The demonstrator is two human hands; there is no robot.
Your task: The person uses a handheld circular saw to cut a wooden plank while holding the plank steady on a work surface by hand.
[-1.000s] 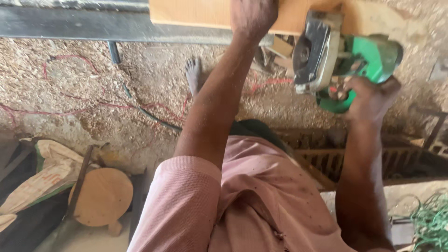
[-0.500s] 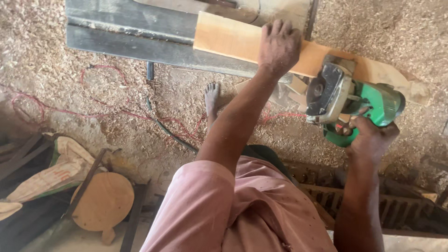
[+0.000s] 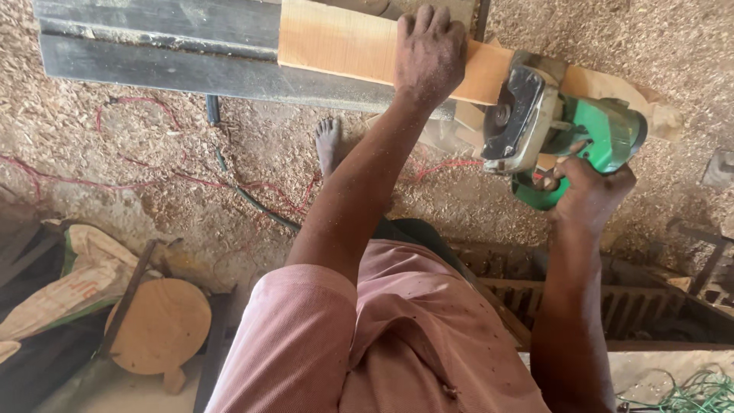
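Observation:
A pale wooden plank (image 3: 344,50) lies across a dark workbench (image 3: 160,53) at the top of the view. My left hand (image 3: 430,53) presses flat on the plank, fingers spread. My right hand (image 3: 587,187) grips the handle of a green and grey circular saw (image 3: 562,126), which sits on the plank just right of my left hand. The plank's right end (image 3: 612,84) sticks out past the saw. My bare foot (image 3: 329,145) stands on the sawdust below the bench.
Sawdust covers the floor. A red wire (image 3: 138,164) and a dark cable (image 3: 252,203) trail across it. A round wooden board (image 3: 160,325) and a sack (image 3: 73,287) lie at lower left. A slatted wooden frame (image 3: 612,306) sits at lower right, green cord (image 3: 688,394) beside it.
The view has tilted down, so the bench and plank now sit lower in frame. My left hand stays on the plank and the saw stays in my right hand.

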